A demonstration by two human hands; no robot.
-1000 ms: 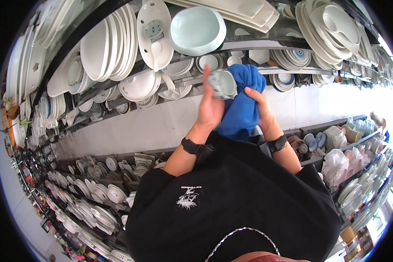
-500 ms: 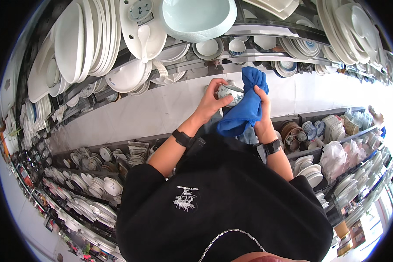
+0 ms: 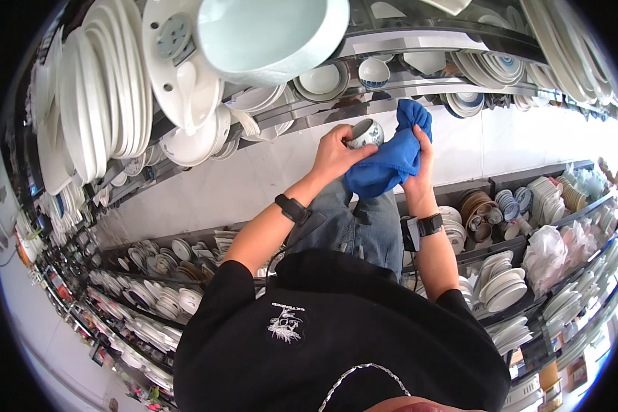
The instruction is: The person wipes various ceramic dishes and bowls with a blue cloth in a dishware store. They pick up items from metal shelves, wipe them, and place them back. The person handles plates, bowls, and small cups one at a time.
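Between the fingers and thumb of my left hand [image 3: 341,149] is a small white cup [image 3: 368,133] with a dark floral pattern. It is tilted, so its open mouth shows. My right hand [image 3: 421,165] grips a blue cloth [image 3: 393,156], which is bunched at the top and drapes down beside the cup. The cloth lies against the lower right of the cup, near my left thumb. Some fingers of my right hand are hidden behind the cloth.
A shelf ahead carries a large pale-green bowl [image 3: 271,41], upright white plates [image 3: 110,89] and a blue-patterned small bowl [image 3: 373,72]. Behind me, low shelves hold stacked dishes [image 3: 501,285] and a clear plastic bag [image 3: 546,250]. A pale floor aisle [image 3: 254,165] runs between.
The cup has turned, with its mouth now tipped toward the upper left. The cloth has moved slightly right and its lower part has bunched up. My view has shifted, showing my jeans.
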